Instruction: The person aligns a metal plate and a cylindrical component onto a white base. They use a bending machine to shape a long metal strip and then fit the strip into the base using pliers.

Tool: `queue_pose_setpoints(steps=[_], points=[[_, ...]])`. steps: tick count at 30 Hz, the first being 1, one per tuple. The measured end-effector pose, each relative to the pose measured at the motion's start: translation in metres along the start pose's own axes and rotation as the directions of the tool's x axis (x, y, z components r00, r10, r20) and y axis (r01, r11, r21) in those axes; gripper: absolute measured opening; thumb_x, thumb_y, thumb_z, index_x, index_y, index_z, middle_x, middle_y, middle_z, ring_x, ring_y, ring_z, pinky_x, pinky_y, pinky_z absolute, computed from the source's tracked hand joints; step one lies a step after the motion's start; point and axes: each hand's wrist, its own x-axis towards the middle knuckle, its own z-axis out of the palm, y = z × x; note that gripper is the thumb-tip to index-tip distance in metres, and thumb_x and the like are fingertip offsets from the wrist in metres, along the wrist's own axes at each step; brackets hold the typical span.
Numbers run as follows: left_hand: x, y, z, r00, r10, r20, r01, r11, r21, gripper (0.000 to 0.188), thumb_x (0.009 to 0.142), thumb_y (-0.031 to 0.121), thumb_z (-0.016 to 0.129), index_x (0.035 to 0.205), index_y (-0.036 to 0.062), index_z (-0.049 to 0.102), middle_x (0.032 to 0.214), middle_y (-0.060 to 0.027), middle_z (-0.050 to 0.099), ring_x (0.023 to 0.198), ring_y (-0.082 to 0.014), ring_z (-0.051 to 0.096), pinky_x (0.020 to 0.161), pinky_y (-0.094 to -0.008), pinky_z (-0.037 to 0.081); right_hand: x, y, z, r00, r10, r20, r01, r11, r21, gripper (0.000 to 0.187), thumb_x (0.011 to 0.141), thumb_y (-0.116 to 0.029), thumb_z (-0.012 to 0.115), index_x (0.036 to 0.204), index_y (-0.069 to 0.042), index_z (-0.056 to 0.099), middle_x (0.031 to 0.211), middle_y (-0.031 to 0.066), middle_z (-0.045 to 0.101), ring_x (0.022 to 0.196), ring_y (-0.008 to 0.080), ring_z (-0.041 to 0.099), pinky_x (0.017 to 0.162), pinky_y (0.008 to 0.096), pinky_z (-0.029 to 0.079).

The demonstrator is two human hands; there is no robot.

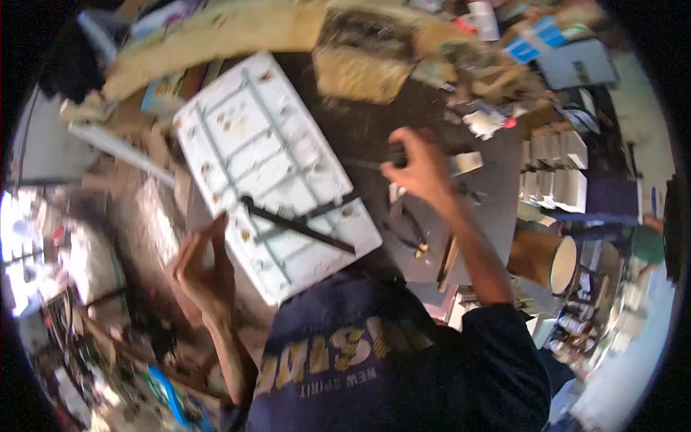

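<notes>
"Where was your work?"
"Your white panel (pixel 266 155) lay before you, dark bars (pixel 302 229) crossed on it. Your right hand (pixel 423 171) seemed clamped on a small dark object (pixel 397 153); your left hand (pixel 201 272) was loosely apart beside the panel."
"Which step?"
"Handling that object, probably; the next move called for a steady panel."

Navy short-sleeved shirt (pixel 446 381), yellow lettering (pixel 350 347)

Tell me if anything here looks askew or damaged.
The white panel has scattered brownish marks, stains or damage unclear. On it, a dark bar lies askew, out of line with the panel's edges.
</notes>
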Motion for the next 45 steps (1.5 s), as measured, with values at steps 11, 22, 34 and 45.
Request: queue_pose_setpoints(steps=[11,22,34,45], points=[[0.026,-0.006,-0.007,1.0,0.007,0.012,-0.008,0.999,0.04,0.026,0.086,-0.011,0.07,0.107,0.0018,0.079,0.1,-0.01,0.078,0.093,-0.0159,0.073,0.085,-0.0291,0.057,-0.117,0.074,-0.01,0.825,0.136,0.549,0.025,0.961,-0.276,0.045,0.076,-0.023,0.078,0.112,-0.006,0.059,0.103,0.0148,0.06,0.096,0.0311,0.065,0.081,0.0447,0.053],[0.024,0.029,0.006,0.958,-0.015,0.287,0.129,0.914,-0.385,0.024,0.083,-0.011,0.073,0.102,0.002,0.079,0.1,-0.0102,0.079,0.092,-0.0183,0.076,0.083,-0.0315,0.059,-0.113,0.02,-0.028,0.799,0.255,0.545,-0.554,0.666,0.5,0.024,0.089,-0.021,0.077,0.101,-0.005,0.063,0.074,0.0025,0.062,0.068,0.0131,0.063,0.066,0.0285,0.051],[0.027,0.031,0.02,0.876,0.211,0.433,0.097,0.803,-0.588,0.019,0.081,-0.006,0.077,0.099,0.001,0.079,0.096,-0.0117,0.079,0.09,-0.0185,0.076,0.08,-0.0304,0.058,-0.085,-0.052,-0.042,0.542,-0.522,0.658,-0.315,0.6,0.735,0.046,0.088,0.009,0.065,0.131,-0.007,0.059,0.139,0.0102,0.051,0.129,0.0241,0.052,0.11,0.0375,0.039],[0.021,0.024,0.015,0.854,0.251,0.455,0.075,0.807,-0.586,0.031,0.074,-0.014,0.074,0.1,0.0022,0.08,0.096,-0.0101,0.079,0.09,-0.0215,0.075,0.082,-0.0325,0.058,-0.078,-0.063,-0.052,0.55,-0.535,0.641,-0.104,0.718,0.688,0.039,0.082,0.01,0.065,0.114,-0.012,0.062,0.143,0.0109,0.048,0.123,0.0251,0.056,0.101,0.0385,0.044]])
